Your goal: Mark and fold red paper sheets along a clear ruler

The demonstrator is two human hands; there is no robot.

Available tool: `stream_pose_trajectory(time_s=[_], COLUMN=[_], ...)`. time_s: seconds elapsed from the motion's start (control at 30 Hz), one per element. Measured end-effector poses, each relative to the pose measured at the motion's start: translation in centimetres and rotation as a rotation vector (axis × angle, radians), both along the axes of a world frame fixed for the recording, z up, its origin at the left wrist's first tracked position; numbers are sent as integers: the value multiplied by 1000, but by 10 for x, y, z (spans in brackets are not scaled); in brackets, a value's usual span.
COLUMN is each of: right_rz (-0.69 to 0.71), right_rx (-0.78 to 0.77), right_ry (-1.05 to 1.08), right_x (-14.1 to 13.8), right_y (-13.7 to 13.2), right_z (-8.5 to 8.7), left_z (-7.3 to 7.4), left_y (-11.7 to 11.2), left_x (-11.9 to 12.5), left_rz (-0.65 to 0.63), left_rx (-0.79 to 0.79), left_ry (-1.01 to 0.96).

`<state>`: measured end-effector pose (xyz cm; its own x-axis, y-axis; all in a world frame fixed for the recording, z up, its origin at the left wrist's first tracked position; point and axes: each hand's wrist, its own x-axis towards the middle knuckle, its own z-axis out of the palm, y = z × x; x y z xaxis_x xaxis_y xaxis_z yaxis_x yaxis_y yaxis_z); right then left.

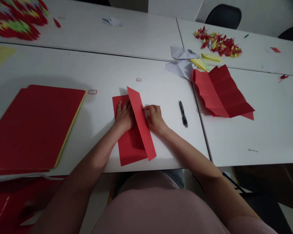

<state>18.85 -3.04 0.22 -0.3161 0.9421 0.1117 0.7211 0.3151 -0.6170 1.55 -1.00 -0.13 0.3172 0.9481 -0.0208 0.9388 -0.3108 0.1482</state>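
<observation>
red paper sheet (pixel 130 148): looks light, floppy | my left hand (pixel 124 115) presses it flat, palm open | my right hand (pixel 154 117) pinches flap edge

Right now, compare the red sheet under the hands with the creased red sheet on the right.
The held sheet has one long flap standing up; the creased sheet lies opened out, ridged by many parallel folds. The left hand rests on the held sheet and the right hand pinches its flap; the creased sheet lies untouched. Both are red paper.

Two hands (pixel 124 116) (pixel 155 119), two loose red sheets (pixel 130 146) (pixel 222 92), one pen (pixel 183 113)
</observation>
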Motion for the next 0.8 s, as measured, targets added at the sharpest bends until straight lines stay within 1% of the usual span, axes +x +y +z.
stream_pose_trajectory(time_s=[0.13,0.3,0.43,0.6,0.67,0.8], right_rz=[-2,33,53,80,96,122], right_rx=[-3,98,155,211,212,167], right_ry=[69,141,115,56,26,-12], right_x=[10,22,29,36,39,46], right_y=[-27,-63,-91,-120,-130,-150], right_z=[-1,-9,-11,-7,-5,-2], left_z=[2,3,4,4,4,3], left_y=[-1,0,1,-1,0,2], left_x=[0,1,0,-2,-2,0], left_rz=[-12,-15,-24,-48,-40,-9], left_rx=[12,-10,-30,-18,-24,-50], left_ry=[-17,11,-4,-65,-70,-60])
